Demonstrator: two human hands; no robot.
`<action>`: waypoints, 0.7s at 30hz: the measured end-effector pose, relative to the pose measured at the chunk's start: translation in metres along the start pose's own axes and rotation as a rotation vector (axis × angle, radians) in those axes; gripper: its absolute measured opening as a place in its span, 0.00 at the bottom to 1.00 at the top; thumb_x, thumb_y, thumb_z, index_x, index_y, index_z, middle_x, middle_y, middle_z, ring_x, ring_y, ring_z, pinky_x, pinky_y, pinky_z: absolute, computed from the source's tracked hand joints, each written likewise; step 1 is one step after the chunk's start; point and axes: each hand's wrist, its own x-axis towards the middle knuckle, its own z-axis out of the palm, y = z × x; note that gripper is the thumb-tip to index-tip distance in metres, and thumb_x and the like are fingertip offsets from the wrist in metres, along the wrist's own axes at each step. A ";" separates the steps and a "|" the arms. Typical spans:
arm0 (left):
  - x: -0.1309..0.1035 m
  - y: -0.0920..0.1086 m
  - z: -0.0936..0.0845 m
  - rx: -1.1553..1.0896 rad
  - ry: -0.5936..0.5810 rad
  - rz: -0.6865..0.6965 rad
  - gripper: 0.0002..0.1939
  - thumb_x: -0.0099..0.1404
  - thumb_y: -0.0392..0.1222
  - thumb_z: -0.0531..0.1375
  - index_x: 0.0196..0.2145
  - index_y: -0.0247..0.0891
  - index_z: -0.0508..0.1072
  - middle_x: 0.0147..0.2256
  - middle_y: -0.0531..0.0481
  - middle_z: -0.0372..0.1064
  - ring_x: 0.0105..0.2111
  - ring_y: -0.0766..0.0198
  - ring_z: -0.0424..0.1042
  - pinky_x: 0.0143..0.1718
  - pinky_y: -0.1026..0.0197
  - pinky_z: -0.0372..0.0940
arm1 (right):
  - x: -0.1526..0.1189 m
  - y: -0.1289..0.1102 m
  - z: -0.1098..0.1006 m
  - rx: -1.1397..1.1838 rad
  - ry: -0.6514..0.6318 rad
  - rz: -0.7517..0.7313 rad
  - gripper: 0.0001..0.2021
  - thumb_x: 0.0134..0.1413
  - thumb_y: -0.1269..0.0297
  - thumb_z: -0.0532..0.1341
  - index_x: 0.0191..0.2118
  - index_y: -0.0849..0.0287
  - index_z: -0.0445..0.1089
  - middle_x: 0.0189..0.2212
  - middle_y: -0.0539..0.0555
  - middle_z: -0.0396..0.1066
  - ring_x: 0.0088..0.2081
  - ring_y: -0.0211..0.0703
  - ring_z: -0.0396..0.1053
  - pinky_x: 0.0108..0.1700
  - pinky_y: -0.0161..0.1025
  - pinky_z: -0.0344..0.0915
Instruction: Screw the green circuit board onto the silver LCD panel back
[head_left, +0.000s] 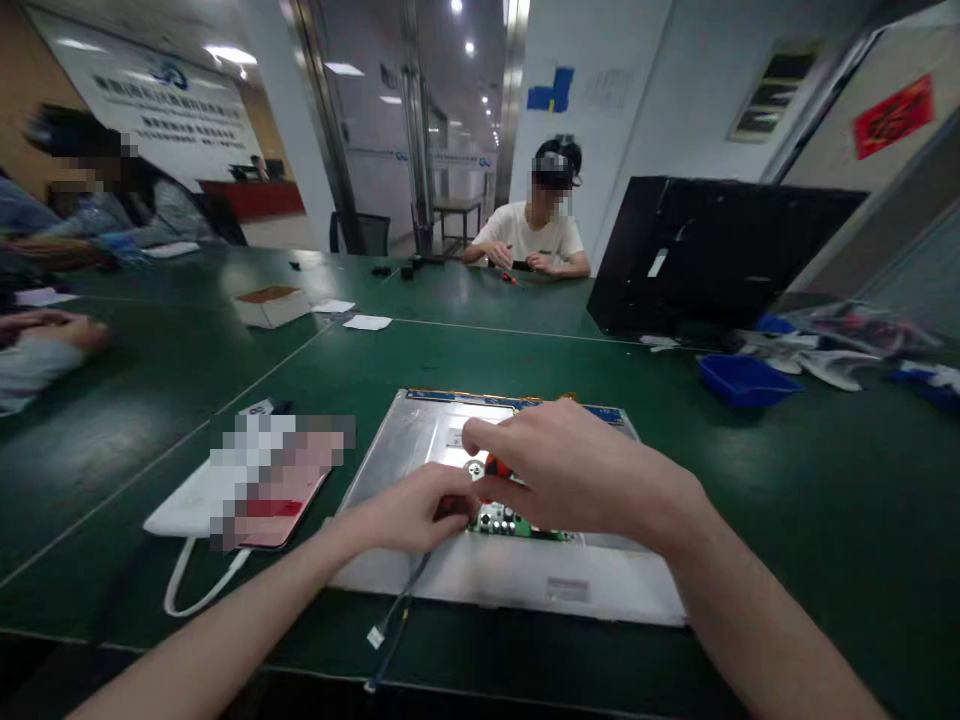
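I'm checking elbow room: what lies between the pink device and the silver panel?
In the head view, bare green tabletop shows between the pink device and the silver panel; nearer the person, the left forearm crosses the gap.

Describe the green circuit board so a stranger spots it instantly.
On the dark green table lies a flat silver metal panel. Near its middle, partly behind the right hand, shows the green circuit board. Its colour and pale components set it apart from the long, thin blue strip along the panel's far edge.
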 end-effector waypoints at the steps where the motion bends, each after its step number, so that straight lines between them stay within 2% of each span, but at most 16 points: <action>1: 0.000 0.001 0.000 -0.001 0.001 -0.004 0.05 0.58 0.33 0.57 0.33 0.36 0.71 0.30 0.50 0.69 0.29 0.63 0.67 0.30 0.64 0.60 | -0.001 -0.001 -0.001 -0.001 -0.008 0.004 0.04 0.61 0.63 0.57 0.38 0.56 0.66 0.28 0.50 0.75 0.26 0.40 0.68 0.23 0.36 0.42; 7: 0.001 0.001 -0.001 0.000 -0.007 -0.008 0.05 0.59 0.33 0.57 0.34 0.35 0.71 0.30 0.50 0.69 0.29 0.62 0.67 0.30 0.63 0.60 | -0.001 -0.001 -0.004 0.014 -0.044 0.019 0.05 0.62 0.63 0.57 0.38 0.57 0.66 0.27 0.50 0.74 0.26 0.38 0.66 0.24 0.36 0.43; 10: 0.001 0.001 -0.002 0.020 -0.008 -0.014 0.04 0.59 0.33 0.58 0.33 0.35 0.71 0.31 0.49 0.70 0.31 0.61 0.67 0.31 0.63 0.61 | -0.002 0.002 -0.003 0.079 -0.052 -0.035 0.03 0.60 0.65 0.57 0.39 0.57 0.65 0.31 0.51 0.74 0.29 0.40 0.68 0.25 0.35 0.47; 14: 0.000 0.004 -0.004 0.028 -0.017 -0.029 0.06 0.58 0.33 0.58 0.34 0.35 0.73 0.32 0.49 0.70 0.32 0.61 0.67 0.32 0.62 0.61 | -0.002 0.004 -0.003 0.146 -0.081 -0.102 0.08 0.55 0.69 0.59 0.42 0.58 0.64 0.36 0.53 0.73 0.34 0.40 0.69 0.29 0.35 0.52; 17: 0.000 0.004 -0.004 0.013 -0.015 -0.033 0.06 0.58 0.33 0.59 0.35 0.35 0.73 0.32 0.49 0.71 0.32 0.61 0.67 0.32 0.63 0.61 | -0.001 0.004 -0.001 0.133 -0.063 -0.100 0.08 0.56 0.69 0.58 0.43 0.57 0.63 0.36 0.53 0.74 0.32 0.40 0.68 0.27 0.35 0.51; 21: 0.000 0.002 -0.002 -0.002 -0.018 -0.025 0.05 0.59 0.34 0.59 0.35 0.35 0.73 0.32 0.49 0.71 0.32 0.61 0.68 0.32 0.62 0.61 | 0.002 0.002 0.000 0.056 -0.021 -0.037 0.05 0.61 0.65 0.57 0.42 0.56 0.64 0.31 0.51 0.75 0.29 0.40 0.67 0.25 0.36 0.45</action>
